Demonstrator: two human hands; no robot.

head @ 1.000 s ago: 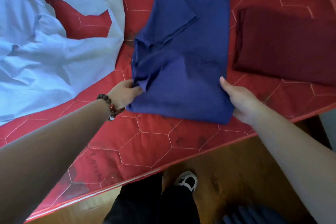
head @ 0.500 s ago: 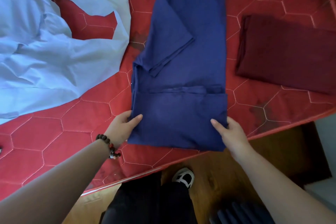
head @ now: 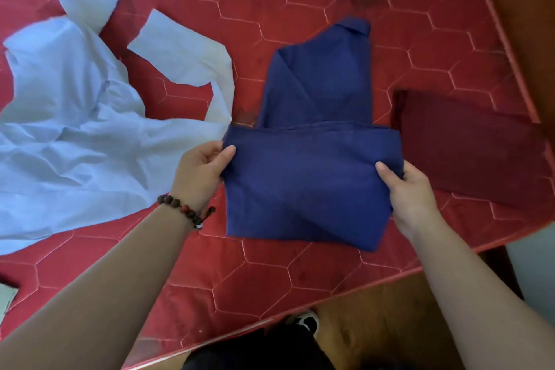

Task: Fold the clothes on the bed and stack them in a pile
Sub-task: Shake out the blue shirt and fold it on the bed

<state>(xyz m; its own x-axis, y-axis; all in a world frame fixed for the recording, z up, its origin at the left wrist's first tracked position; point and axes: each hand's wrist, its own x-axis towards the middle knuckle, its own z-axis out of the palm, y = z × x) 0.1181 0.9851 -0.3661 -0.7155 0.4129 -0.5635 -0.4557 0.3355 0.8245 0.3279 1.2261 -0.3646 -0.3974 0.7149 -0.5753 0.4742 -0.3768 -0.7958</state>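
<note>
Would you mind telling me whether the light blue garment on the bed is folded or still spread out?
Spread out, unfolded: the light blue garment lies crumpled and loose on the bed, untouched.

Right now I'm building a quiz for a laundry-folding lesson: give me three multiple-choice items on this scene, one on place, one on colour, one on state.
1. Where is the dark red cloth?
A. right of the navy shirt
B. on the floor
C. under the pale blue shirt

2. What colour is the mattress?
A. green
B. red
C. white

3. How is the pale blue shirt?
A. neatly folded
B. hanging
C. crumpled, unfolded

Answers:
1 A, it lies just past the right hand.
2 B, red quilting shows all around.
3 C, its sleeves sprawl beside the left hand.
</note>
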